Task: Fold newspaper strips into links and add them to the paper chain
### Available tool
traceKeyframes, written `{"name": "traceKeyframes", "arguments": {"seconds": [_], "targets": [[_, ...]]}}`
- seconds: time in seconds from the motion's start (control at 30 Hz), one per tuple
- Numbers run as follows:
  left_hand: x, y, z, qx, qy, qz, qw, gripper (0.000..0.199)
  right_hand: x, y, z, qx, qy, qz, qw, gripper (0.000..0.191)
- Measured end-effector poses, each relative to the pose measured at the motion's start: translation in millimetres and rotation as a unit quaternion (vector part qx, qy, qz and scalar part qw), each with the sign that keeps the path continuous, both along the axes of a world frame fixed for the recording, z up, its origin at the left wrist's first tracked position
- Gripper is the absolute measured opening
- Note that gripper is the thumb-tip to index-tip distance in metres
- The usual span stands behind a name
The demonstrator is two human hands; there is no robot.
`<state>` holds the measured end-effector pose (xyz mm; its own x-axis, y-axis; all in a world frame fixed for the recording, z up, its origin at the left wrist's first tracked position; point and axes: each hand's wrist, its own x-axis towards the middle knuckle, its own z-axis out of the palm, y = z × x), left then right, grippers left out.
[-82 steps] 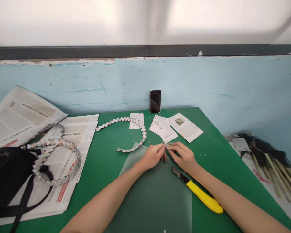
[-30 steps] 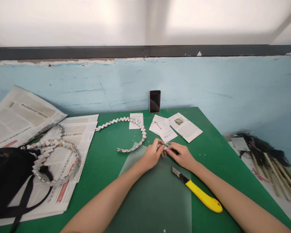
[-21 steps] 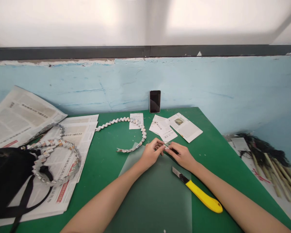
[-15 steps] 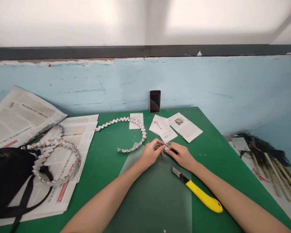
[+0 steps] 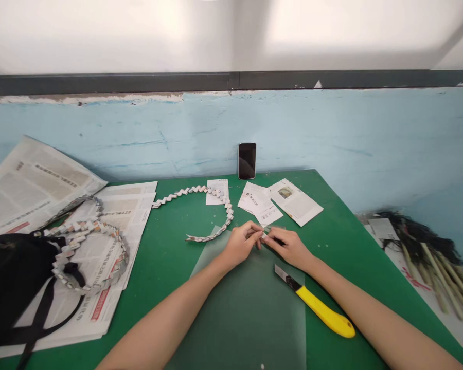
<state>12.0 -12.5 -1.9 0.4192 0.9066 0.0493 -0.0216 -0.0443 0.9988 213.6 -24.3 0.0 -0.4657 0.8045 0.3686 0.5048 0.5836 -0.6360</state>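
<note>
My left hand (image 5: 242,241) and my right hand (image 5: 290,247) meet over the middle of the table, fingertips pinched on a small folded piece of white paper (image 5: 264,235), mostly hidden by the fingers. Just beyond them lie loose printed paper pieces (image 5: 268,213) and a larger cut page (image 5: 297,203) with a small picture. A zigzag folded-paper chain (image 5: 228,218) curves to the left of my hands, its near end pointing left. Nearer to me, beside my right forearm, rests a utility knife (image 5: 320,307) with a yellow handle and its blade out.
A translucent sheet (image 5: 247,308) lies under my forearms on the green table (image 5: 146,288). Newspapers (image 5: 135,216), a black bag (image 5: 15,288) and another folded-paper chain (image 5: 119,257) fill the left side. A phone (image 5: 247,161) leans against the wall. Stalks (image 5: 443,277) lie beyond the right edge.
The fingers of both hands have shifted very slightly around the small paper. Everything else looks the same.
</note>
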Motion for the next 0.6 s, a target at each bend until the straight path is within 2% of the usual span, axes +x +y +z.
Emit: {"name": "traceKeyframes", "arguments": {"seconds": [0.2, 0.33, 0.47, 0.6], "targets": [[0.9, -1.3, 0.4, 0.003, -0.014, -0.002, 1.000, 0.019, -3.2, -2.2, 4.7, 0.024, 0.014, 0.006, 1.000, 0.035], [1.4, -1.1, -1.9, 0.002, -0.017, 0.002, 1.000, 0.018, -3.5, -2.2, 2.1, 0.011, 0.006, 0.010, 1.000, 0.035], [0.5, -1.8, -3.3, 0.019, 0.007, -0.005, 1.000, 0.016, -2.3, -2.4, 1.1, -0.017, -0.023, 0.028, 0.999, 0.035], [-0.6, -2.9, -1.2, 0.049, 0.051, -0.026, 0.997, 0.011, -0.9, -3.5, -0.2, -0.001, -0.036, 0.032, 0.999, 0.033]]}}
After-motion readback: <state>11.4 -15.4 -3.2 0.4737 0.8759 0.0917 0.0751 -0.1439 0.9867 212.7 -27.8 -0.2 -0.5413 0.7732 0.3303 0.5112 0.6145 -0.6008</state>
